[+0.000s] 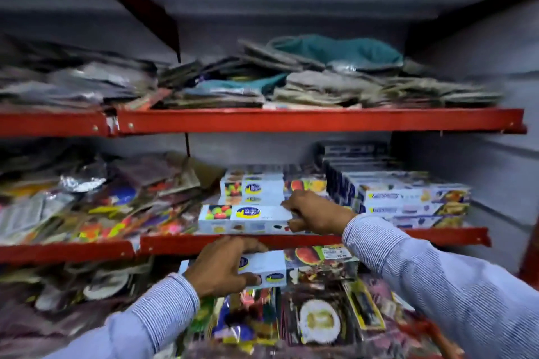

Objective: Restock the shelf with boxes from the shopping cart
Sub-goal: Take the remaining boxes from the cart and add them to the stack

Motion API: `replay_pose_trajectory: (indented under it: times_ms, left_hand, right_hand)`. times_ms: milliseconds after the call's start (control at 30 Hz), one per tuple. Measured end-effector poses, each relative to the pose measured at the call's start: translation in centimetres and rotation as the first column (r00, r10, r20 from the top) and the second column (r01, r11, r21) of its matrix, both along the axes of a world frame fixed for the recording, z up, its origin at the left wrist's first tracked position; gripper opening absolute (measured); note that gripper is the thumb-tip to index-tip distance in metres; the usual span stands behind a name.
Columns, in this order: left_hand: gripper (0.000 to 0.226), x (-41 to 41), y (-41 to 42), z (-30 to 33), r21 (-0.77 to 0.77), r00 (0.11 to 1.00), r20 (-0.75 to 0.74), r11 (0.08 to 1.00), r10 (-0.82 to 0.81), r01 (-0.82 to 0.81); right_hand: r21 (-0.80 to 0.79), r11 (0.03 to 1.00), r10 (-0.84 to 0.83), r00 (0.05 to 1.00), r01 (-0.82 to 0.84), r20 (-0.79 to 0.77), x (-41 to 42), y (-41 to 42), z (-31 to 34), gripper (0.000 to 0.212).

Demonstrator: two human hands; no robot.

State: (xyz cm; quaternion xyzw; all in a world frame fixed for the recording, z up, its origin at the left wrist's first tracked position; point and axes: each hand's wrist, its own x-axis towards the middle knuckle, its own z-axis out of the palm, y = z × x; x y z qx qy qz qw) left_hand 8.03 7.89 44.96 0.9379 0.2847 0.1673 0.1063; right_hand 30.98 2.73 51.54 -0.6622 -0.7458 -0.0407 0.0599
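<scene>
A long white box with fruit pictures (239, 220) lies at the front of the middle red shelf (437, 234). My right hand (313, 213) grips that box's right end. More boxes of the same kind (253, 186) are stacked behind it. Below the shelf edge, my left hand (221, 267) holds another long white box (291, 267) level, in front of the lower shelf. The shopping cart is out of view.
Blue and white boxes (408, 198) are stacked at the right of the middle shelf. Loose colourful packets (96, 207) fill its left side. Flat packets (306, 81) pile on the upper shelf (291, 121). Packets with fruit pictures (318, 320) cover the lower shelf.
</scene>
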Motion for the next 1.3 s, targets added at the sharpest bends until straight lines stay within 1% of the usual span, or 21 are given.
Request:
replay_pose_trajectory:
  times_ms: [133,267,300,400,467,633,733,800,933,1033,1067,1133,1200,1300]
  left_hand:
    - [0.06,1.7,1.6,1.8,0.011,1.0,0.0,1.0,-0.015,0.015]
    - [0.061,2.9,3.9,3.2,0.02,1.0,-0.006,1.0,-0.01,0.01]
    - [0.061,3.2,4.5,3.4,0.022,1.0,-0.003,1.0,-0.004,0.004]
    - [0.061,3.9,6.0,3.5,0.016,1.0,0.005,1.0,0.024,-0.024]
    - [0.061,4.1,6.8,3.4,0.02,1.0,0.004,0.999,0.031,-0.031]
    - [0.061,4.2,8.3,3.4,0.02,0.999,0.014,0.999,0.05,-0.05]
    - [0.063,4.3,9.0,3.1,0.01,0.998,0.017,0.998,0.06,-0.061]
    - [0.062,4.4,9.4,2.9,0.013,0.997,0.032,0.997,0.076,-0.076]
    - [0.058,5.2,10.2,3.4,0.027,0.997,0.039,0.997,0.072,-0.073]
    - [0.058,6.3,10.9,3.8,0.03,0.997,0.021,0.997,0.075,-0.076]
    - [0.059,6.7,11.1,3.9,0.029,0.997,0.018,0.997,0.073,-0.074]
    - [0.059,7.8,11.8,4.1,0.014,0.998,0.021,0.998,0.063,-0.063]
    - [0.058,9.1,12.4,4.2,-0.008,0.997,0.045,0.998,0.061,-0.061]
    - [0.058,11.2,13.3,3.7,-0.015,0.994,0.076,0.997,0.074,-0.073]
  right_hand:
    - [0.067,0.997,-0.025,1.0,0.025,0.009,1.6,2.4,0.8,0.025]
    - [0.048,0.995,-0.086,0.996,0.086,-0.011,2.8,6.0,0.8,0.017]
    - [0.036,0.994,-0.1,0.995,0.101,-0.028,3.2,6.9,0.7,0.021]
    - [0.026,0.992,-0.122,0.991,0.124,-0.049,3.9,9.3,0.1,0.043]
    - [0.02,0.989,-0.147,0.988,0.149,-0.054,4.2,10.5,-0.4,0.048]
    - [0.067,0.985,-0.152,0.982,0.16,-0.112,5.0,12.8,-1.7,0.041]
    - [0.126,0.982,-0.132,0.987,0.143,-0.094,5.4,13.7,-2.1,0.033]
    - [0.132,0.982,-0.124,0.99,0.132,-0.067,5.5,13.8,-2.1,0.03]
    - [0.156,0.98,-0.124,0.992,0.126,-0.026,5.8,13.8,-1.8,0.029]
    - [0.127,0.981,-0.138,0.989,0.145,-0.058,6.1,13.7,-1.1,0.007]
    - [0.123,0.981,-0.142,0.987,0.151,-0.081,6.2,13.6,-0.7,0.009]
    - [0.141,0.979,-0.129,0.98,0.15,-0.149,6.8,13.1,0.0,0.02]
    - [0.153,0.98,-0.095,0.979,0.124,-0.178,7.3,12.1,0.6,0.026]
    - [0.152,0.983,-0.086,0.992,0.099,-0.09,7.8,10.7,0.4,0.028]
